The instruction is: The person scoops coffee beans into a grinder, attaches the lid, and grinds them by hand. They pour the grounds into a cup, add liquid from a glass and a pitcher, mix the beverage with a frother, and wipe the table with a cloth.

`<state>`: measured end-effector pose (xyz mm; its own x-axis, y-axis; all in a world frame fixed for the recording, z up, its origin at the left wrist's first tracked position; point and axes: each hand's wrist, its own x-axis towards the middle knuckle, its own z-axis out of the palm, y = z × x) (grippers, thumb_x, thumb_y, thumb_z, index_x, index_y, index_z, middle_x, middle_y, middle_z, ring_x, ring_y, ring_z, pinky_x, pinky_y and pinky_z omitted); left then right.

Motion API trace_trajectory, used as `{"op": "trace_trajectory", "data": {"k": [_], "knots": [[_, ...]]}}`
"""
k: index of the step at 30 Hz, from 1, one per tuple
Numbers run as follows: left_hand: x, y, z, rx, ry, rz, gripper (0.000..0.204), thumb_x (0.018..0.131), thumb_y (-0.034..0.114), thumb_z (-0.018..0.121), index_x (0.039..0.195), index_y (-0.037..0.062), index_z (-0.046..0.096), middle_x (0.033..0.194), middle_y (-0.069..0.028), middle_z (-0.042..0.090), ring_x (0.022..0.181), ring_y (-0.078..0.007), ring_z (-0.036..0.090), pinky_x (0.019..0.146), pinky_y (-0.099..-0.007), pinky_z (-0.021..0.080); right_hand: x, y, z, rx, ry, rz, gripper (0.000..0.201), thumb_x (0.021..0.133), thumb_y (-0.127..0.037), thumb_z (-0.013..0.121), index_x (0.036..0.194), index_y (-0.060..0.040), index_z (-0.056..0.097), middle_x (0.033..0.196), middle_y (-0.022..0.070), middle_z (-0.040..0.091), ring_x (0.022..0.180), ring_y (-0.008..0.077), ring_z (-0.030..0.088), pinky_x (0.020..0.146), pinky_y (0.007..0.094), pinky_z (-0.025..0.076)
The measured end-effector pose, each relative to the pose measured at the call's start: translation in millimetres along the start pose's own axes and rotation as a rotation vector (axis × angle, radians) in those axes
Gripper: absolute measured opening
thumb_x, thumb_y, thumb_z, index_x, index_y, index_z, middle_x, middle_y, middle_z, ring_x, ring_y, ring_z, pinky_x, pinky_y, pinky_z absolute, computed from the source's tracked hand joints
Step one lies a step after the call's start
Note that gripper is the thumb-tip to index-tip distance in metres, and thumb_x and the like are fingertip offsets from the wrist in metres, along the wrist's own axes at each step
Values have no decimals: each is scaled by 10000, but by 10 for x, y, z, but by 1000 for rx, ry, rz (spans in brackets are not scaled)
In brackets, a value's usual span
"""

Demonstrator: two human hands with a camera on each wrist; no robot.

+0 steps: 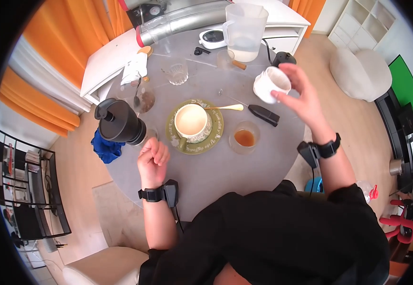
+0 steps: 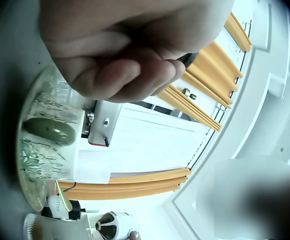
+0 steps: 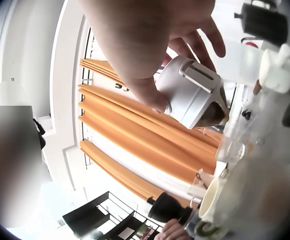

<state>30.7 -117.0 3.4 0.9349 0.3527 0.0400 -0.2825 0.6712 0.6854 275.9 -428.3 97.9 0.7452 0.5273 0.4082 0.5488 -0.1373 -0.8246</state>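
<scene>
My right hand [image 1: 306, 95] grips a white coffee dripper [image 1: 272, 84] between thumb and fingers, raised over the table's right side. In the right wrist view the dripper [image 3: 187, 90] tilts, with brown staining at its lower end. My left hand [image 1: 153, 159] is loosely curled and holds nothing, near the black coffee grinder [image 1: 118, 122]. Between the hands, a cream patterned cup [image 1: 190, 119] with a green handle stands on a green saucer [image 1: 175, 141]. A gold spoon [image 1: 230, 108] rests on the saucer. Right of it stands a glass [image 1: 244, 137] with amber-brown liquid.
A black slim device [image 1: 263, 115] lies right of the saucer. Toward the back stand a clear pitcher [image 1: 245, 35], a white scale [image 1: 213, 38] and an empty ribbed glass [image 1: 175, 73]. A blue cloth [image 1: 105, 147] hangs at the table's left edge.
</scene>
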Motion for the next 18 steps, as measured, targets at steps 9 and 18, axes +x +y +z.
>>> {"op": "trace_trajectory", "data": {"k": [9,18], "knots": [[15,-179,3,64,-22,-2,138,905,142,476,787,75,449,615,6,393,547,-104,351,537,-253,286,441,581,60,-301,-23,90,649,786,-253,786,1310,-29,476,1215,168,629,1146,269,611,963,368,486],[13,-228,140,436,125,102,99,953,126,554,897,59,507,666,30,422,576,-62,367,535,-214,279,238,698,148,-606,115,-213,714,791,-267,798,1355,-18,437,1354,213,512,1260,347,511,1040,417,428]]}}
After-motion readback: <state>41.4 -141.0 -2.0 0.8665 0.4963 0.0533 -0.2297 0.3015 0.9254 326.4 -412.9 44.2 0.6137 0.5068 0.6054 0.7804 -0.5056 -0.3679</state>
